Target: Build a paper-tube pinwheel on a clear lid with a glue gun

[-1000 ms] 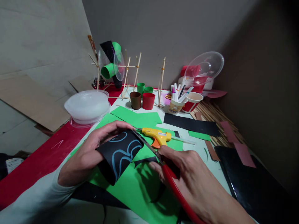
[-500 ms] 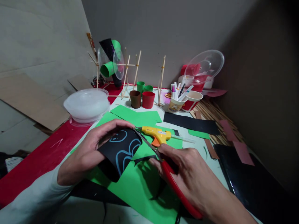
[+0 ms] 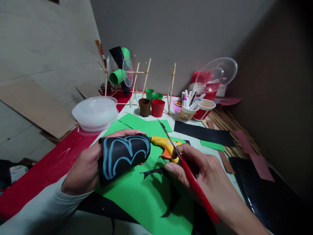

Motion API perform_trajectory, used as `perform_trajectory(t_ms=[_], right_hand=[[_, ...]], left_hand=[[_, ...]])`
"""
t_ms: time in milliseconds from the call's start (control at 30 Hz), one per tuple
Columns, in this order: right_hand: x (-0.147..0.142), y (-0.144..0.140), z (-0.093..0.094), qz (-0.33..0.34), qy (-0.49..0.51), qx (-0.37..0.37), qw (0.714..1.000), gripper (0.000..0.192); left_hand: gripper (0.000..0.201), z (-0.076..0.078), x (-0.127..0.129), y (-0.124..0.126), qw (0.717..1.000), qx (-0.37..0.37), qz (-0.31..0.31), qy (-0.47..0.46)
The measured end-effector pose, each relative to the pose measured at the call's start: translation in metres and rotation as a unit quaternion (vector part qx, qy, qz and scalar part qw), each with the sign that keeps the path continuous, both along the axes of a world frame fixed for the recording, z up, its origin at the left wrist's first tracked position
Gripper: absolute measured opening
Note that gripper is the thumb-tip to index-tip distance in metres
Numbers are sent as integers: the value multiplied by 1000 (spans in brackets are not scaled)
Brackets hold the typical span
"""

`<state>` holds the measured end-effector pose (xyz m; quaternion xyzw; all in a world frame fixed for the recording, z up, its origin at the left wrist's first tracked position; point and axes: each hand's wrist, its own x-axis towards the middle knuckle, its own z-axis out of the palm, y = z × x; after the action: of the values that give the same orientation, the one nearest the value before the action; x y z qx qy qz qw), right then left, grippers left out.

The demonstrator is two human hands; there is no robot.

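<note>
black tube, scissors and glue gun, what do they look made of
Black tube: probably card, maybe thin foam sheet, matte, since it curls smoothly and shows little shine. Scissors: grey blades with a dull sheen, likely steel; the smooth red handle looks like plastic. Glue gun: seemingly plastic, smooth and evenly yellow, with an orange trigger.

Scissors [image 3: 189, 173] right of rolled sheet [image 3: 126, 156]

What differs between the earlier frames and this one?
The left hand has turned the black rolled paper, bringing more of its blue outline into view. The right hand has swung the scissors away from the paper's rim, tips now farther up and right. Neither let go. The glue gun and brown cup stayed put.
</note>
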<state>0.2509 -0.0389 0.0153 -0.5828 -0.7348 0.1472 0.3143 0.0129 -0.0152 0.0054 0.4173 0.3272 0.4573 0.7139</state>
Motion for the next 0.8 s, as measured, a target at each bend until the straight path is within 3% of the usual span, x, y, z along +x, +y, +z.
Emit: perform_trajectory(t_ms=[100, 200, 267, 367, 567, 700, 800], right_hand=[[0, -1, -3, -3, 19, -14, 1000, 43], [3, -4, -6, 3, 55, -60, 997, 41], [5, -7, -7, 9, 80, -105, 991, 39], [6, -10, -5, 22, 100, -159, 982, 40], [5, -11, -2, 50, 94, -207, 972, 44], [5, -9, -3, 46, 91, -228, 968, 47], [5, -9, -1, 48, 93, -237, 966, 45]], left_hand=[[42, -14, -8, 10, 1000, -11, -9, -28], [44, -23, -14, 21, 996, 36, -84, -7], [46, -23, -13, 24, 995, 51, -88, 1], [42, -13, -4, 13, 999, 46, -25, -9], [39, 7, 3, -8, 998, 25, 2, 56], [39, -3, -12, 13, 991, 103, -5, 84], [39, -13, -19, 25, 978, 161, -94, 96]])
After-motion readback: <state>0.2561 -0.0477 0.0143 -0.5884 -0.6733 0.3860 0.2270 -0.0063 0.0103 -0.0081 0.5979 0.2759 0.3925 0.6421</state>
